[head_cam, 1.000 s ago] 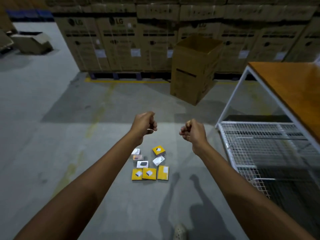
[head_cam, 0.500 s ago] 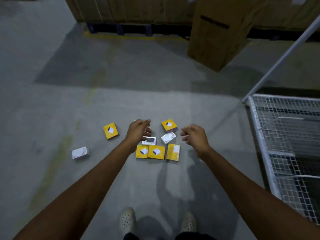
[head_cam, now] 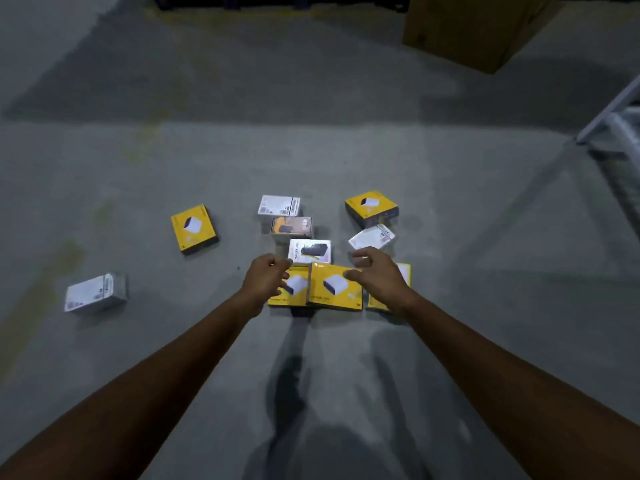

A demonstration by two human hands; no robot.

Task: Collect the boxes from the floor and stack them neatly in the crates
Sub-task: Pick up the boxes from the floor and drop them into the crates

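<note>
Two hands hovered over the nearest row of yellow boxes (head_cam: pixel 334 289) on the floor (head_cam: pixel 138 168): left hand (head_cam: pixel 265 282) loosely curled, right hand (head_cam: pixel 377 278) spread, both holding nothing. Beyond lay white boxes (head_cam: pixel 310 251). A stray white box (head_cam: pixel 95 293) and a yellow box (head_cam: pixel 193 228) sat apart to the left. A cardboard carton (head_cam: pixel 474 26) stood farthest.

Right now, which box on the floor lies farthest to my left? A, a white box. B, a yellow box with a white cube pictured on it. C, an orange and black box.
A: the white box lies alone at the far left, further left than the lone yellow box, and the orange and black box lies well to the right of both.
</note>
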